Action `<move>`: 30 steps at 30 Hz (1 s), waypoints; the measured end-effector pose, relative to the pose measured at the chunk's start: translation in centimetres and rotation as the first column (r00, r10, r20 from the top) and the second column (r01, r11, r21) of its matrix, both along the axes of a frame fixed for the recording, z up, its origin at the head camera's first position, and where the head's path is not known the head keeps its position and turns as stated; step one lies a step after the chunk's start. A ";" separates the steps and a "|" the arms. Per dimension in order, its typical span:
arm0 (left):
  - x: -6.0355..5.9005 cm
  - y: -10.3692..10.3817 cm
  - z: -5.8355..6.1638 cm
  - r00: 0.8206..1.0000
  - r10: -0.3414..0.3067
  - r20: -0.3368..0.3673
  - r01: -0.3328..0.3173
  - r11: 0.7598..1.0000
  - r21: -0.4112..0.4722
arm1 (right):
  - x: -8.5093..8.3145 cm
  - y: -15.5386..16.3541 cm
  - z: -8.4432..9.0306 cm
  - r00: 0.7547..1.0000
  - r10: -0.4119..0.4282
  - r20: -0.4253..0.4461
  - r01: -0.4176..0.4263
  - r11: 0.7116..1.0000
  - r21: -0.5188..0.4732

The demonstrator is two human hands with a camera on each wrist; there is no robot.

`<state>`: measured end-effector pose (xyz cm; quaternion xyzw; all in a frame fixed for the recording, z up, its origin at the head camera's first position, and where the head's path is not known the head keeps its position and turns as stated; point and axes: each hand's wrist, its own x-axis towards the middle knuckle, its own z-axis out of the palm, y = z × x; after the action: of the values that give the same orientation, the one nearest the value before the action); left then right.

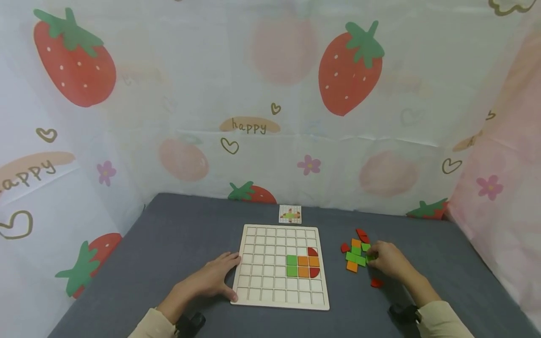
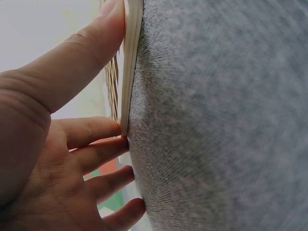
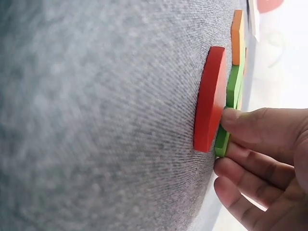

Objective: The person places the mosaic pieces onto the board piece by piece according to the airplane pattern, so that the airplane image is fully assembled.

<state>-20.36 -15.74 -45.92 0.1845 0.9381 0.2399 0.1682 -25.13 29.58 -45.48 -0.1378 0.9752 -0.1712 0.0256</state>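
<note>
A square wooden grid board [image 1: 262,259] lies on the table. My left hand [image 1: 215,276] rests along its left edge, thumb at the near corner and fingers loosely extended. In the left wrist view that hand [image 2: 53,166] touches the board's rim [image 2: 129,72]. Several green, orange and red tiles [image 1: 303,271] fill cells at the board's right side. Beyond the board, my right hand [image 1: 389,259] is over loose tiles. Its thumb and fingers pinch a green tile [image 3: 222,143] low on the cloth. A red curved-edge tile [image 3: 210,101] lies closer to the right wrist camera.
Loose tiles, among them an orange square [image 1: 351,266], a green square [image 1: 356,250] and a red piece [image 1: 345,247], lie right of the board. A small pattern card [image 1: 290,214] is behind the board. A printed curtain [image 1: 190,94] hangs behind the grey tablecloth [image 1: 181,225].
</note>
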 end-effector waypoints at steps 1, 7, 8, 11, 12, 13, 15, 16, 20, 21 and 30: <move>0.0 0.0 0.0 1.000 -0.001 -0.005 0.001 1.000 -0.007 | 0.0 0.0 -0.1 1.000 -0.004 0.000 0.004 1.000 -0.001; -0.1 0.0 -0.2 1.000 0.003 -0.004 -0.003 1.000 -0.019 | 0.0 0.0 -0.2 1.000 -0.007 0.000 0.007 1.000 -0.017; -0.1 0.0 -0.1 1.000 0.006 -0.001 -0.006 1.000 -0.020 | -0.1 -0.1 -0.2 1.000 -0.004 0.002 0.004 1.000 -0.019; -0.2 -0.1 -0.1 1.000 0.003 0.001 -0.003 1.000 -0.020 | -0.2 -0.1 -0.1 1.000 -0.008 0.004 0.009 1.000 -0.024; -0.2 -0.1 -0.1 1.000 -0.001 0.003 0.001 1.000 -0.016 | -0.2 -0.1 -0.1 1.000 -0.011 0.006 0.011 1.000 -0.025; -0.1 -0.1 0.0 1.000 -0.005 -0.002 0.005 1.000 -0.014 | -0.2 -0.1 -0.1 1.000 -0.016 0.008 0.016 1.000 -0.023; -0.1 -0.1 0.0 1.000 -0.015 -0.004 0.015 1.000 -0.002 | -0.2 0.0 -0.2 1.000 -0.024 0.010 0.024 0.999 -0.023; -0.1 -0.2 0.0 1.000 -0.027 -0.013 0.026 1.000 -0.011 | -0.3 -0.1 -0.2 1.000 -0.024 0.013 0.025 1.000 -0.019; 0.0 -0.2 0.2 1.000 -0.023 -0.007 0.023 1.000 -0.006 | -0.5 -0.1 -0.2 1.000 -0.020 0.019 0.021 1.000 -0.010; -0.1 -0.2 0.2 1.000 -0.021 -0.009 0.021 1.000 -0.008 | -0.5 -0.2 -0.2 1.000 -0.022 0.020 0.023 1.000 -0.009; -0.2 0.0 -0.1 1.000 -0.016 -0.022 0.016 1.000 -0.018 | -0.4 -0.1 0.0 0.999 -0.029 0.031 0.029 1.000 -0.008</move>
<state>-20.52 -15.79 -46.02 0.1932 0.9406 0.2280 0.1613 -25.50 29.43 -45.49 -0.1210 0.9759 -0.1776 0.0375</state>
